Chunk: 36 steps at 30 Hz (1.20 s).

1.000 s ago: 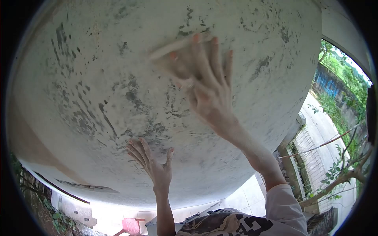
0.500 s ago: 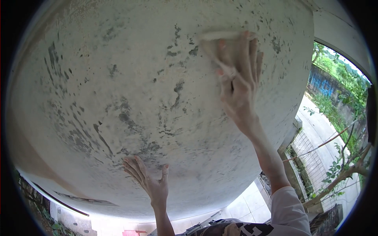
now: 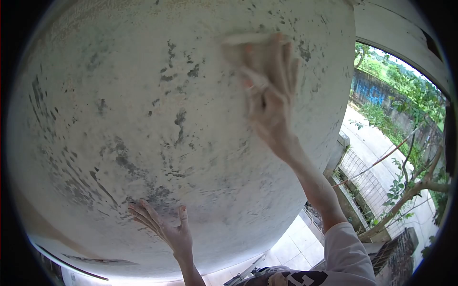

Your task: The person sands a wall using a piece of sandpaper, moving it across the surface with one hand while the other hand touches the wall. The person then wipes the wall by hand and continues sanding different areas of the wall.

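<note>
A pale wall surface (image 3: pixel 214 119) with dark grey patches fills most of the view. My right hand (image 3: pixel 274 90) is raised at the upper middle, blurred by motion, its fingers pressing a flat, light-coloured pad (image 3: pixel 236 45) against the surface. The pad's exact make is too smeared to tell. Lower left of it, my left hand (image 3: pixel 169 231) rests on the surface with fingers spread and thumb apart, holding nothing, just below a dark patch.
At the right, a tree branch (image 3: pixel 410 193) stands near a paved path (image 3: pixel 362 128), with a low outer wall (image 3: pixel 377 90) and greenery beyond. White floor tiles (image 3: pixel 296 243) show at the bottom, beside my shirt.
My right hand and the pad first moved right across the surface, then back left a little. The view has shifted, so my left hand and the patches appear farther left.
</note>
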{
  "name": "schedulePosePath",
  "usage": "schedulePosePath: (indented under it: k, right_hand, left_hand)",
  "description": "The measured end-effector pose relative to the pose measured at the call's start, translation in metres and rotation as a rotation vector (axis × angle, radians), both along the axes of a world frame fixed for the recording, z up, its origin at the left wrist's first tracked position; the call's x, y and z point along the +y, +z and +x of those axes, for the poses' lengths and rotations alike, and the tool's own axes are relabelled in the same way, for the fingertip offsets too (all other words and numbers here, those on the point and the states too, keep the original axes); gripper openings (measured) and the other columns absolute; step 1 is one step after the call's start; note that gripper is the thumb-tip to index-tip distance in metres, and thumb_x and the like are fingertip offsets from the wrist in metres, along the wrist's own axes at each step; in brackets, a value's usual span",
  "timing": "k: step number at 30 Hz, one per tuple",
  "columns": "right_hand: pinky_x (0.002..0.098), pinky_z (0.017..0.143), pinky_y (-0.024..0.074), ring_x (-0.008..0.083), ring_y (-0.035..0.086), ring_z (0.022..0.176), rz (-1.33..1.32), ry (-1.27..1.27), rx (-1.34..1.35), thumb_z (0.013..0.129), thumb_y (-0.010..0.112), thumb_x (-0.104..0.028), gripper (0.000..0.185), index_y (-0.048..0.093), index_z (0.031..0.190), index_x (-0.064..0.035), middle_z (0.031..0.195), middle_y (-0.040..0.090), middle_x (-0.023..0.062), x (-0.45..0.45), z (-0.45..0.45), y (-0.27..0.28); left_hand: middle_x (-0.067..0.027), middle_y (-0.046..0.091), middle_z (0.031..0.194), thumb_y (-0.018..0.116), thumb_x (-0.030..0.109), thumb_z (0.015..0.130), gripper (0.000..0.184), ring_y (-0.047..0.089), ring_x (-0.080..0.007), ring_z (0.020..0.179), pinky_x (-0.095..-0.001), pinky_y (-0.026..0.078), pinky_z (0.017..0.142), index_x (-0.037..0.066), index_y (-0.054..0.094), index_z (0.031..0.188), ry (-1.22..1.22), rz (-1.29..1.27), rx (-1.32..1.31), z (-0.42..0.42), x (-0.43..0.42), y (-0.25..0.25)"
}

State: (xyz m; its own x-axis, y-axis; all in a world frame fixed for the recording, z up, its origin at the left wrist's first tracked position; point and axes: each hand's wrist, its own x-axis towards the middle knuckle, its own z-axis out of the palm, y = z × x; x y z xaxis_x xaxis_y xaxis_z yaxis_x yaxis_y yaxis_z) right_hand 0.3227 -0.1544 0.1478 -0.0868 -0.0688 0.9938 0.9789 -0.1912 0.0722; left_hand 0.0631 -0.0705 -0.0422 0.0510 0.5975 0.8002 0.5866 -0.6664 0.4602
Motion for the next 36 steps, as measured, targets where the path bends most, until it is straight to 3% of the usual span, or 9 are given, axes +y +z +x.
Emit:
schedulePosePath:
  k: [4, 6, 9, 12, 20, 26, 32, 35, 36]
  right_hand:
    - [0.0537, 0.116, 0.0109, 0.035, 0.017, 0.143, -0.286, -0.026, -0.264, 0.099, 0.031, -0.049, 0.056, 0.065, 0.118, -0.0088, 0.154, 0.026, 0.0125, -0.012, 0.015, -0.004]
    - [0.0509, 0.117, 0.0089, 0.0317, 0.013, 0.145, -0.072, 0.0, -0.116, 0.099, 0.043, -0.039, 0.037, 0.07, 0.108, -0.015, 0.156, 0.021, 0.0091, -0.027, 0.056, 0.018]
    - [0.0499, 0.118, 0.0043, 0.0296, 0.011, 0.145, 0.22, 0.113, 0.379, 0.102, 0.032, -0.042, 0.047, 0.058, 0.128, -0.0138, 0.156, 0.019, 0.0131, -0.067, 0.11, 0.05]
    - [0.0501, 0.118, 0.0019, 0.0293, 0.01, 0.146, 0.31, 0.104, 0.483, 0.102, 0.03, -0.04, 0.047, 0.054, 0.133, -0.0133, 0.156, 0.018, 0.0163, -0.069, 0.122, 0.052]
    - [0.0479, 0.118, 0.0117, 0.0297, 0.014, 0.145, -0.251, -0.129, -0.233, 0.099, 0.038, -0.045, 0.044, 0.065, 0.119, -0.0159, 0.156, 0.02, 0.0125, -0.049, 0.062, 0.025]
    - [0.041, 0.116, 0.0212, 0.0336, 0.019, 0.143, 0.25, 0.189, 0.562, 0.102, 0.029, -0.043, 0.058, 0.036, 0.142, -0.0026, 0.154, 0.02, 0.0186, -0.102, 0.173, 0.087]
    - [0.0488, 0.118, 0.0126, 0.035, 0.019, 0.143, -0.035, -0.077, -0.065, 0.101, 0.037, -0.037, 0.041, 0.069, 0.107, -0.0133, 0.155, 0.022, 0.0144, -0.041, 0.061, 0.055]
    - [0.0469, 0.118, 0.0097, 0.032, 0.018, 0.144, -0.197, -0.092, -0.158, 0.101, 0.037, -0.039, 0.041, 0.071, 0.105, -0.0172, 0.155, 0.024, 0.0118, -0.056, 0.065, 0.06]
    - [0.0454, 0.118, 0.0119, 0.0295, 0.018, 0.144, -0.071, -0.108, -0.104, 0.101, 0.033, -0.041, 0.043, 0.062, 0.122, -0.0165, 0.156, 0.022, 0.0102, -0.058, 0.089, 0.07]
  left_hand:
    - [-0.0199, 0.003, 0.157, 0.07, 0.047, 0.079, 0.097, -0.001, -0.0361, 0.145, -0.0556, 0.003, 0.116, 0.009, 0.016, 0.151, 0.016, 0.023, 0.048, -0.005, 0.002, 0.005]
    - [-0.0181, 0.004, 0.157, 0.07, 0.044, 0.078, 0.097, 0.0, -0.0347, 0.146, -0.0542, 0.003, 0.117, 0.01, 0.016, 0.151, 0.02, 0.02, 0.08, -0.011, 0.004, 0.005]
    - [-0.0144, 0.006, 0.158, 0.072, 0.037, 0.078, 0.097, 0.0, -0.0323, 0.146, -0.0521, 0.002, 0.118, 0.011, 0.015, 0.151, 0.015, 0.011, 0.11, -0.016, 0.004, 0.003]
    - [-0.0141, 0.006, 0.158, 0.071, 0.038, 0.078, 0.097, 0.0, -0.0321, 0.146, -0.0523, 0.002, 0.118, 0.011, 0.015, 0.151, 0.023, 0.016, 0.107, -0.015, 0.003, 0.004]
    - [-0.0155, 0.007, 0.158, 0.067, 0.053, 0.078, 0.097, -0.001, -0.0336, 0.146, -0.0552, 0.003, 0.117, 0.012, 0.018, 0.151, 0.049, 0.082, 0.116, 0.001, 0.003, 0.024]
    - [-0.0156, 0.008, 0.157, 0.066, 0.051, 0.08, 0.093, 0.0, -0.0322, 0.146, -0.0538, 0.003, 0.118, 0.013, 0.019, 0.151, 0.054, 0.074, 0.179, -0.006, 0.003, 0.024]
    - [-0.0169, 0.007, 0.158, 0.065, 0.042, 0.083, 0.089, 0.0, -0.0346, 0.145, -0.0534, 0.001, 0.117, 0.007, 0.018, 0.15, 0.049, 0.092, 0.174, 0.002, -0.005, 0.034]
    - [-0.0148, 0.008, 0.158, 0.065, 0.049, 0.083, 0.089, -0.001, -0.0344, 0.145, -0.0538, 0.003, 0.117, 0.013, 0.021, 0.151, 0.046, 0.105, 0.151, 0.002, -0.002, 0.034]
    - [-0.0144, 0.008, 0.158, 0.065, 0.049, 0.083, 0.088, 0.0, -0.0339, 0.145, -0.0536, 0.003, 0.117, 0.013, 0.021, 0.151, 0.045, 0.1, 0.16, 0.0, -0.001, 0.034]
